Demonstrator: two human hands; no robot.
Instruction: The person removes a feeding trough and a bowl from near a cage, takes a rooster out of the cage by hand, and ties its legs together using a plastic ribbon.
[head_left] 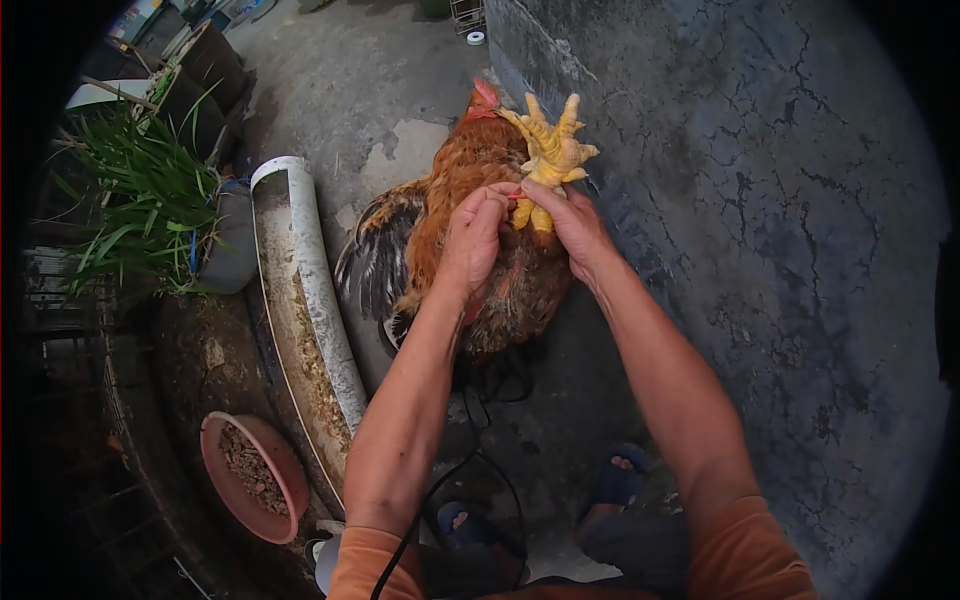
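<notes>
A brown-feathered chicken (470,165) lies on the concrete ground with its head and red comb pointing away from me. One dark wing (378,245) is spread out on the left. Its yellow feet (552,145) are held together and stick up between my hands. My left hand (478,225) is closed, with thumb and finger pinching a thin red string (517,194) beside the legs. My right hand (575,225) is closed around the legs from the right, its thumb pressed across them by the string. The fingers under the legs are partly hidden.
A long white trough (322,290) with feed remains lies to the left. A pink basin (290,470) of feed stands at lower left, and green potted plants (140,200) grow beyond it. A cracked grey wall (760,250) rises on the right. A black cable (480,455) hangs before me.
</notes>
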